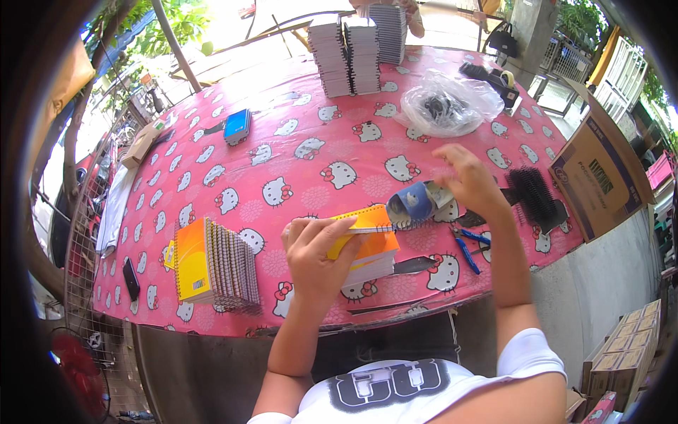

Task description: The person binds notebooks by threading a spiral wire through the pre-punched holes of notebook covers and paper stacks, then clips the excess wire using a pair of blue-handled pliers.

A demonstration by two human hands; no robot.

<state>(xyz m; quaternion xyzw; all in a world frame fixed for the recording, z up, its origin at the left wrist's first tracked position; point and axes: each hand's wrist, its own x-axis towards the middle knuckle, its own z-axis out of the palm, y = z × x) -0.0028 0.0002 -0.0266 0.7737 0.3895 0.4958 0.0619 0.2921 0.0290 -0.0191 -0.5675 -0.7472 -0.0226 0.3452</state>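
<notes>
My left hand (pixel 316 251) is closed round the left side of a yellow and orange notebook (pixel 373 218), with the thumb underneath. A thin dark spiral coil (pixel 385 228) runs along its near edge. Beneath it lies a stack of loose white-edged notebooks (pixel 371 271). My right hand (pixel 466 177) is raised to the right, fingers apart, and nothing shows in it. Under that hand sits a blue slipper-like thing (pixel 412 203). Blue-handled pliers (pixel 466 253) lie near the table edge. A bundle of black spiral coils (pixel 530 196) rests farther right.
Coil-bound notebooks (pixel 229 265) stand stacked at left, near a black phone (pixel 131 279). A blue notebook (pixel 237 127) lies farther back. Tall notebook stacks (pixel 346 56), another person's hand (pixel 413 18) and a clear plastic bag (pixel 452 106) are at the back. A cardboard box (pixel 597 173) stands right.
</notes>
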